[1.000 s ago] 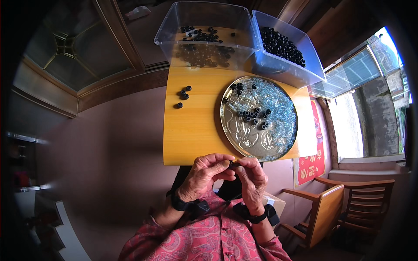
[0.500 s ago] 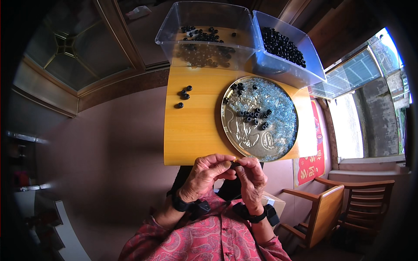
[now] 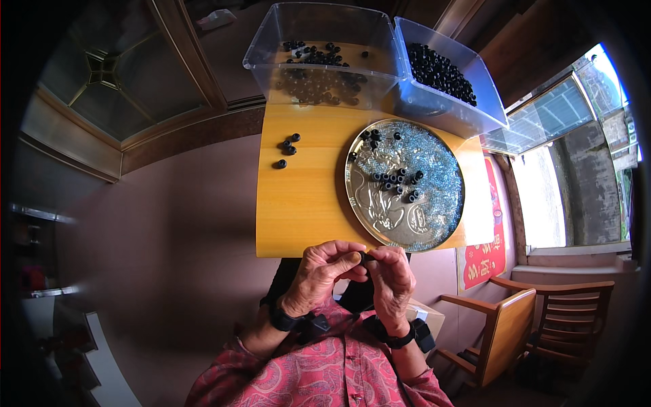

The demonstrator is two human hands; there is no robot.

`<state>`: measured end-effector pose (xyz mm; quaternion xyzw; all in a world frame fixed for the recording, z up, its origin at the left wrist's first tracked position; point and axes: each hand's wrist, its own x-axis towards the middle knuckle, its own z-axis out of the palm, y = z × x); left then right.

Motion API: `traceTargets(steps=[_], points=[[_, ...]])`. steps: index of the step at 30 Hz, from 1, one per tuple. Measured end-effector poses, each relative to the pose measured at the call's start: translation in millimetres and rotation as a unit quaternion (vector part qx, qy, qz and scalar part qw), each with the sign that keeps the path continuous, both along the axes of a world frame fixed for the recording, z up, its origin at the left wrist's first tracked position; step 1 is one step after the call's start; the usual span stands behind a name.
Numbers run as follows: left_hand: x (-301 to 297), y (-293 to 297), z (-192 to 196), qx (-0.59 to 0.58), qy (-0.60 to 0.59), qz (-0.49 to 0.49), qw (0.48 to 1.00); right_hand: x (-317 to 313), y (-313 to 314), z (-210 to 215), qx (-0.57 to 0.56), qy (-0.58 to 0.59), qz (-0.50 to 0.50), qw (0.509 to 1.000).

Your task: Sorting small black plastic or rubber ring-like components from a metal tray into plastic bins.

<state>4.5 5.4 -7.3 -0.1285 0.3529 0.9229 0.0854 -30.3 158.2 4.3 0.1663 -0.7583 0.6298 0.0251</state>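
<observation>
Close together at the table's near edge, my two hands meet fingertip to fingertip. My left hand (image 3: 322, 273) pinches a small round black part (image 3: 366, 258) between thumb and fingers. From the other side, my right hand (image 3: 392, 279) is pinched at the same part; fingers hide most of it, and any tiny piece in the right fingertips is too small to make out. Just beyond the hands lies a round metal tray (image 3: 366, 210). Tiny clear bluish pieces (image 3: 441, 180) cover much of its right side, and several black ring-like parts (image 3: 399, 179) lie in its middle and upper left.
A wooden table (image 3: 298, 210) carries the tray, with several loose black parts (image 3: 289, 150) at left. Behind stand two clear plastic bins, the left bin (image 3: 261, 57) sparsely filled, the right bin (image 3: 437, 105) fuller. A wooden chair (image 3: 505, 336) is at right.
Both hands stay in nearly the same place, with only slight finger shifts around the black part. The tray and bins look unchanged.
</observation>
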Motion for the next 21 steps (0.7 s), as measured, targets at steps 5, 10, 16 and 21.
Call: traceTargets(steps=[5,10,16,21], points=[[2,2,-3,0.005,-0.007,0.008,1.000,-1,-1,-3,0.022,0.044,0.005,0.999],[4,7,-8,0.016,-0.014,0.027,0.999,0,-2,-2,0.030,0.051,0.000,0.998],[5,6,-10,-0.014,-0.011,0.034,0.999,0,-2,2,0.078,0.088,0.003,0.993],[6,1,3,-0.094,-0.005,0.007,0.996,0,-3,6,0.089,0.087,0.012,0.992]])
